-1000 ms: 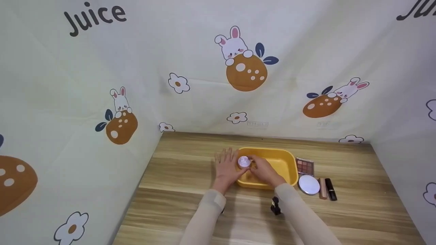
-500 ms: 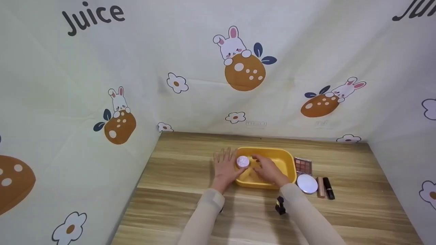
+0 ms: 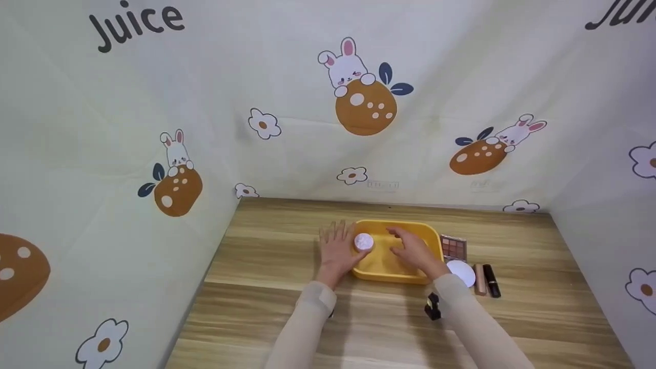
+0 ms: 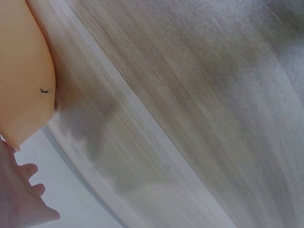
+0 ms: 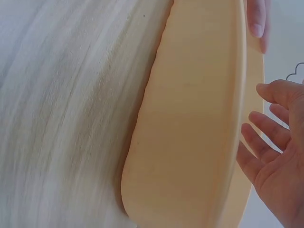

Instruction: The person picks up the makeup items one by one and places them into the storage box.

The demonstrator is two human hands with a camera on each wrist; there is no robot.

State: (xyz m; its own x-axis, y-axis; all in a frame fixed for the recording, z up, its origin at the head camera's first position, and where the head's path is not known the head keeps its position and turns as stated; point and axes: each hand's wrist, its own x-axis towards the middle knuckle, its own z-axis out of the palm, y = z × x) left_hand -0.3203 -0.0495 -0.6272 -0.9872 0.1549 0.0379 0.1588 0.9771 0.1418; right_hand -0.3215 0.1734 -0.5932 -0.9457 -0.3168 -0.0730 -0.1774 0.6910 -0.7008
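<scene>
A yellow rectangular plastic basin (image 3: 394,279) stands on the wooden table. Inside its left end sits a small round container (image 3: 364,242) with a pale, pinkish-white top. My left hand (image 3: 337,253) lies along the basin's left side, fingers spread and straight, its thumb reaching over the rim beside the round container. Over the right half of the basin hovers my right hand (image 3: 417,253), fingers parted and loosely bent around nothing. The right wrist view shows that hand's palm (image 5: 278,175) past the basin's rim. In the left wrist view, several fingertips (image 4: 31,169) appear beside the basin wall (image 4: 28,76).
Right of the basin lie an eyeshadow palette (image 3: 454,248), a white round compact (image 3: 463,273) partly covered by the right sleeve, a pinkish tube (image 3: 480,280) and a black tube (image 3: 491,281). A printed cloth (image 3: 287,159) hangs behind and at both sides.
My right hand has let go of the round container and drawn back to the right. The container stays at the basin's left end; my left hand keeps its place.
</scene>
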